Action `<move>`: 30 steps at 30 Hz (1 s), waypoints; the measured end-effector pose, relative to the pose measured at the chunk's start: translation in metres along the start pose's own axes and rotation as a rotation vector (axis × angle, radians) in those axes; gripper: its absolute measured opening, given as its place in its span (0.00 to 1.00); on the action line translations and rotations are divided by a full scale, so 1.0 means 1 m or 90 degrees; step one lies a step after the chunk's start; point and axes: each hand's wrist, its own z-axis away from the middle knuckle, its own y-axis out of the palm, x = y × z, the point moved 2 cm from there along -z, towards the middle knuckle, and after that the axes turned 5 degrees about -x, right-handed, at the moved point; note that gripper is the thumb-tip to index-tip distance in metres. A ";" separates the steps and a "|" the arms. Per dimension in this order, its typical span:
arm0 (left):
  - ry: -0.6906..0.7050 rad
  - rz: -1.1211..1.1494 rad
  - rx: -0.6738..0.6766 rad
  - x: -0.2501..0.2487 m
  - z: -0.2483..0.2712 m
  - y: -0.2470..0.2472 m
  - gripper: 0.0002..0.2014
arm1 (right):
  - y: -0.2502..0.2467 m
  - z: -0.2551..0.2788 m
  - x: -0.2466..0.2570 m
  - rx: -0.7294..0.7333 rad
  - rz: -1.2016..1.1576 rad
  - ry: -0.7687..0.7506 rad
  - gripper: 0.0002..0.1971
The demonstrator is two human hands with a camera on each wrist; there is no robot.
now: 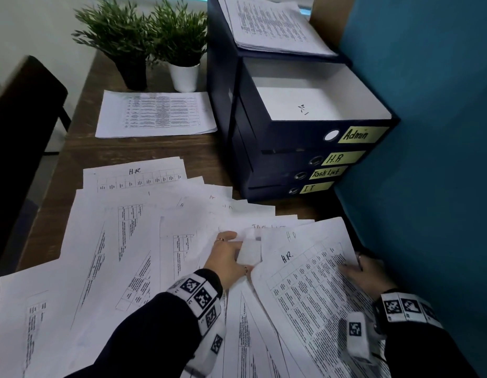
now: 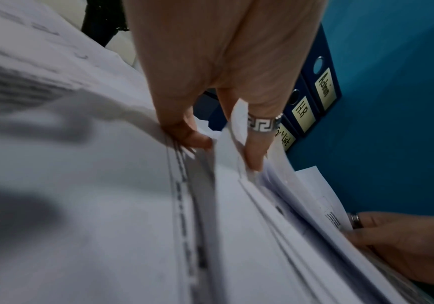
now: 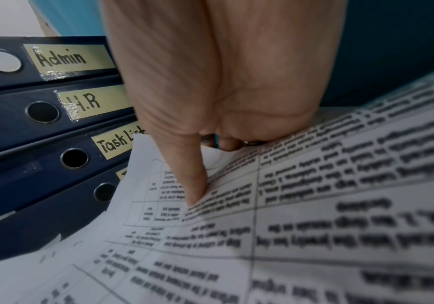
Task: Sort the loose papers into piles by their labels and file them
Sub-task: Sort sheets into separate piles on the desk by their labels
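Observation:
Loose printed papers (image 1: 133,241) lie fanned over the wooden table (image 1: 78,148), some handwritten "H.R." or "Task List". My left hand (image 1: 236,253) pinches the edge of one sheet (image 2: 236,123) in the middle of the spread, between thumb and a ringed finger (image 2: 259,131). My right hand (image 1: 356,266) holds a bundle of H.R. sheets (image 1: 313,282) at its right edge, thumb (image 3: 195,185) on top and fingers curled beneath. A stack of dark blue box files (image 1: 305,159) labelled Admin, H.R, Task List and IT stands behind; the Admin file (image 1: 318,105) is open with a sheet inside.
A teal wall (image 1: 427,159) runs close along the right side. One sorted pile (image 1: 155,113) lies at the back of the table, another (image 1: 269,23) on the open file's lid. Two potted plants (image 1: 155,45) stand at the back; a dark chair (image 1: 24,110) is at the left.

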 end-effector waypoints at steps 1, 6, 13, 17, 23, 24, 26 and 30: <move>-0.006 -0.009 0.005 0.000 -0.001 0.001 0.21 | 0.000 0.000 0.000 0.002 0.000 0.002 0.15; -0.025 0.000 0.089 -0.007 -0.004 -0.003 0.19 | -0.001 0.000 0.000 0.022 0.011 -0.006 0.17; -0.119 0.055 0.026 -0.008 -0.006 -0.018 0.47 | -0.001 0.002 0.007 0.032 0.056 -0.006 0.19; -0.070 -0.039 -0.081 0.001 -0.011 -0.017 0.16 | -0.001 0.002 0.009 0.019 0.083 -0.009 0.18; -0.102 0.054 -0.150 0.003 -0.019 -0.027 0.24 | -0.002 0.004 0.011 0.029 0.070 -0.001 0.17; -0.120 0.089 -0.135 0.002 -0.019 -0.027 0.25 | -0.001 0.004 0.010 0.021 0.075 -0.004 0.17; -0.141 0.146 -0.103 0.002 -0.019 -0.026 0.25 | -0.001 0.003 0.009 0.014 0.072 -0.003 0.17; -0.040 0.111 0.017 -0.004 -0.014 -0.021 0.13 | -0.002 0.004 0.009 0.010 0.070 -0.007 0.18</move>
